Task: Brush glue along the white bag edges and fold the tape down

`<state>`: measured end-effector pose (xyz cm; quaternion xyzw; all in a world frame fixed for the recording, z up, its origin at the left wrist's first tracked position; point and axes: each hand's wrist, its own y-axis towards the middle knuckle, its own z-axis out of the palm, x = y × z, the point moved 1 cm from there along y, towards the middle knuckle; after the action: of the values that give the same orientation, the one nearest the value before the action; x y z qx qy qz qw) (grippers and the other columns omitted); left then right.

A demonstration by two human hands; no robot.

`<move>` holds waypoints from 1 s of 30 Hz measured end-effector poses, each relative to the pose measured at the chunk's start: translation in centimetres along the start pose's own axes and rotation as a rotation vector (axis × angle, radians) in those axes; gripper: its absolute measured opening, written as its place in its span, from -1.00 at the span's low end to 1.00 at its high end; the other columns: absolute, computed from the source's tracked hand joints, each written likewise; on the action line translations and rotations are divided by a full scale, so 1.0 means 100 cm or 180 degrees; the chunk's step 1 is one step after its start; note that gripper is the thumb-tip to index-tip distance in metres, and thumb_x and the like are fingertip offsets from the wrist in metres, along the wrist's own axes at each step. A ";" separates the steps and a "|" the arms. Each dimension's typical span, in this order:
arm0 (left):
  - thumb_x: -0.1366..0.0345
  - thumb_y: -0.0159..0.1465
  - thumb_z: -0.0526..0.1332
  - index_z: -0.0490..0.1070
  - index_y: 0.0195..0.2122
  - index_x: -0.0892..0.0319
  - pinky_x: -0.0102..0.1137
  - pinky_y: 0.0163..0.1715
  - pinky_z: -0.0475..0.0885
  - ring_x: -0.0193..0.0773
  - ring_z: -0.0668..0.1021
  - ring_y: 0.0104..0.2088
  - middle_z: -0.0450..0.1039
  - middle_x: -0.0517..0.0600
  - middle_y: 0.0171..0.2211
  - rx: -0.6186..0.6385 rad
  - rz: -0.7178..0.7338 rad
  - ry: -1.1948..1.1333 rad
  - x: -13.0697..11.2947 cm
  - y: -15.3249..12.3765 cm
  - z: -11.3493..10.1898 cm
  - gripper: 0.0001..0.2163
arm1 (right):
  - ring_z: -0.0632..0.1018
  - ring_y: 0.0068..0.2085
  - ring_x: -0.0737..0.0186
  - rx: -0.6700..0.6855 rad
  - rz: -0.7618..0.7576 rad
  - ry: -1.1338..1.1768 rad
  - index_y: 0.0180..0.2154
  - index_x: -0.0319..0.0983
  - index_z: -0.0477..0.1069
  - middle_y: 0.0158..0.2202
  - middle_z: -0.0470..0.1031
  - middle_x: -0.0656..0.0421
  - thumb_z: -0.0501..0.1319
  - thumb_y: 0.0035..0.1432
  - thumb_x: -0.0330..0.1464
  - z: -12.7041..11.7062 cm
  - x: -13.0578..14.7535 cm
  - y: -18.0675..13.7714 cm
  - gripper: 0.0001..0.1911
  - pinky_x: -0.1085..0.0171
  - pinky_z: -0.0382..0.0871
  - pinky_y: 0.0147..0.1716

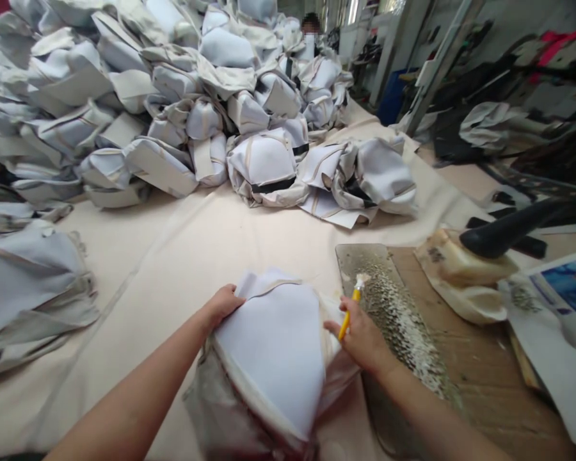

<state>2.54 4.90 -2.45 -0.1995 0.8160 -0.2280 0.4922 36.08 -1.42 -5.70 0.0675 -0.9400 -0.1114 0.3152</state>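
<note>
In front of me a white and grey sewn fabric piece (273, 346), with tan seam strips, lies on the cloth-covered table. My left hand (224, 303) grips its upper left edge between thumb and fingers. A yellow-handled brush (349, 315) with pale, coated bristles is held in my right hand (362, 336), at the right side of the piece. Just beyond that hand, a board (388, 301) is smeared with lumpy whitish paste. The lower part of the fabric piece runs out of view.
A big heap of similar fabric pieces (221, 51) covers the back of the table (173, 243). Another stack (29, 282) sits at left. A cut-open plastic container (465, 275) with a black handle stands right, near a printed sheet (552, 320). A person (311, 29) is behind the heap.
</note>
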 end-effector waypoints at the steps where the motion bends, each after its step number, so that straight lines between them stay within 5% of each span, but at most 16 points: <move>1: 0.18 -0.18 0.38 0.37 -0.10 0.30 -0.24 -0.43 0.42 0.07 0.54 -0.32 0.51 0.18 -0.31 -0.0006 0.0003 0.0002 -0.003 -0.001 0.002 -0.41 | 0.51 -0.21 0.02 -0.0062 -0.0078 0.0088 -0.05 -0.28 0.14 -0.22 0.41 0.01 0.19 0.08 -0.22 0.003 0.004 -0.002 -0.55 0.07 0.39 -0.18; 8: 0.13 -0.09 0.36 0.33 -0.08 0.21 -0.33 -0.38 0.45 -0.14 0.54 -0.38 0.51 0.05 -0.29 0.1048 0.0413 -0.0469 -0.049 -0.025 -0.014 -0.46 | 0.40 0.02 -0.07 -0.0417 -0.0202 0.0269 -0.15 -0.24 0.16 0.04 0.29 -0.14 0.29 -0.02 -0.22 -0.026 0.022 -0.026 -0.54 -0.04 0.33 -0.04; 12: 0.16 -0.11 0.38 0.33 -0.07 0.28 -0.35 -0.35 0.46 -0.16 0.55 -0.38 0.51 0.09 -0.26 0.1729 0.0589 -0.0230 -0.094 -0.020 -0.010 -0.43 | 0.52 -0.22 0.16 -0.0725 0.0161 0.0548 -0.09 -0.22 0.15 -0.20 0.42 0.04 0.13 0.16 -0.25 -0.042 0.019 -0.056 -0.69 0.18 0.46 -0.25; 17: 0.15 0.07 0.19 0.26 0.06 0.23 -0.23 -0.12 0.42 -0.05 0.50 -0.11 0.45 0.09 -0.09 0.1070 0.1465 0.1867 -0.155 -0.007 0.059 -0.48 | 0.50 -0.33 0.17 -0.1329 -0.0331 -0.0579 -0.13 -0.26 0.19 -0.31 0.42 0.02 -0.07 0.25 -0.47 -0.034 0.006 -0.099 -0.83 0.22 0.46 -0.35; 20: 0.20 0.14 0.15 0.14 0.18 0.18 0.02 0.17 0.00 0.09 0.12 0.22 0.11 0.15 0.21 0.0547 0.1880 0.2307 -0.169 -0.015 0.122 -0.44 | 0.46 -0.47 0.16 -0.1390 -0.0363 -0.1501 -0.16 -0.32 0.23 -0.45 0.39 0.02 -0.15 0.25 -0.51 -0.025 -0.017 -0.104 -0.76 0.22 0.41 -0.50; 22: 0.13 0.19 0.12 0.07 0.22 -0.01 0.12 0.18 -0.29 0.04 -0.15 0.29 -0.11 0.00 0.30 0.0611 0.2402 0.2676 -0.161 -0.027 0.163 -0.45 | 0.39 -0.58 0.20 -0.1222 -0.0388 -0.1798 -0.18 -0.32 0.26 -0.53 0.34 0.08 -0.18 0.25 -0.51 -0.020 -0.032 -0.101 -0.72 0.26 0.32 -0.62; 25: -0.03 0.24 0.02 0.09 0.20 -0.13 0.27 0.10 -0.32 0.08 -0.18 0.29 -0.11 -0.09 0.30 0.1078 0.3094 0.3439 -0.134 -0.045 0.206 -0.50 | 0.38 -0.60 0.21 -0.0901 -0.0386 -0.1746 -0.19 -0.29 0.30 -0.52 0.36 0.09 -0.19 0.26 -0.49 -0.020 -0.045 -0.098 -0.69 0.28 0.27 -0.64; 30: -0.07 0.26 -0.05 0.29 0.07 -0.06 0.33 0.05 -0.16 0.19 0.11 0.20 0.19 -0.02 0.18 0.1059 0.3262 0.3740 -0.111 -0.047 0.215 -0.57 | 0.51 -0.37 0.13 -0.0876 -0.0035 -0.0835 -0.17 -0.28 0.33 -0.37 0.47 0.03 0.02 0.25 -0.22 -0.079 -0.067 -0.086 -0.72 0.24 0.40 -0.41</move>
<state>27.09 3.41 -0.76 0.4295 0.8874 -0.1600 0.0484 46.67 -9.77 -5.58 0.0138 -0.9486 -0.2484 0.1957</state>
